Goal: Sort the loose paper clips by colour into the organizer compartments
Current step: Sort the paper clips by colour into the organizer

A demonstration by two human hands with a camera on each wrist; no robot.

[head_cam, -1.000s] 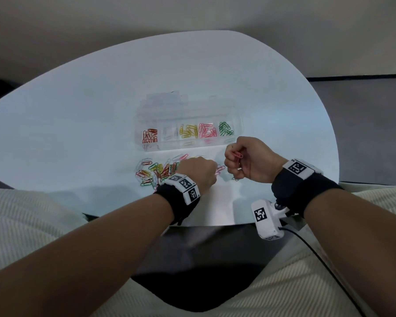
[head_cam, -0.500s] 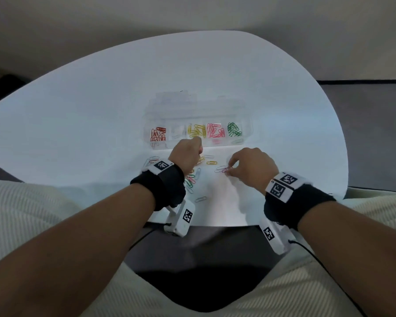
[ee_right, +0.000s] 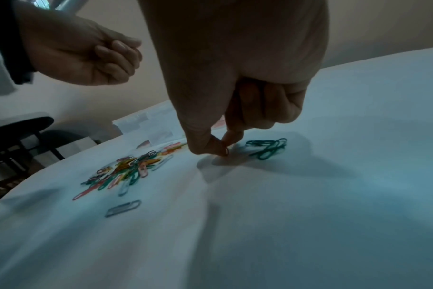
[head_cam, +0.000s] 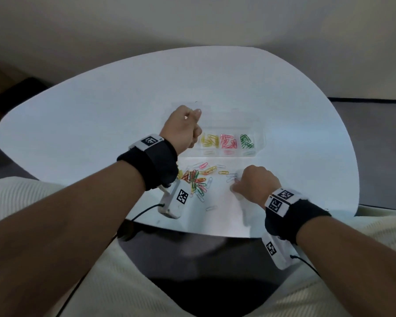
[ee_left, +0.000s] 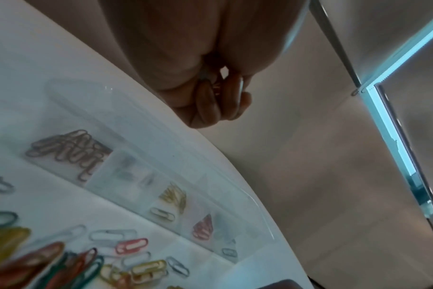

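The clear organizer (head_cam: 258,143) lies across the white table (head_cam: 101,124); yellow (head_cam: 208,141), pink (head_cam: 228,141) and green clips (head_cam: 246,141) fill its right compartments. My left hand (head_cam: 193,117) hovers over its left end with fingers curled, and the left wrist view shows red wire between the fingers (ee_left: 220,93), above the red clips' compartment (ee_left: 69,148). The loose mixed pile (head_cam: 197,179) lies in front of the organizer. Right of it, my right hand (head_cam: 234,187) is down on the table, thumb and forefinger pinching a small clip (ee_right: 226,151) whose colour I cannot tell.
A small cluster of dark green clips (ee_right: 267,146) lies just beyond my right fingertips. One grey clip (head_cam: 212,208) sits alone near the front edge. The left wrist camera unit (head_cam: 176,200) hangs over the pile's near side. A dark chair (ee_right: 20,129) stands off the table's left.
My left hand has left the pile and risen forward to above the organizer's left end. My right hand has come down onto the table right of the pile and pinches a clip there.
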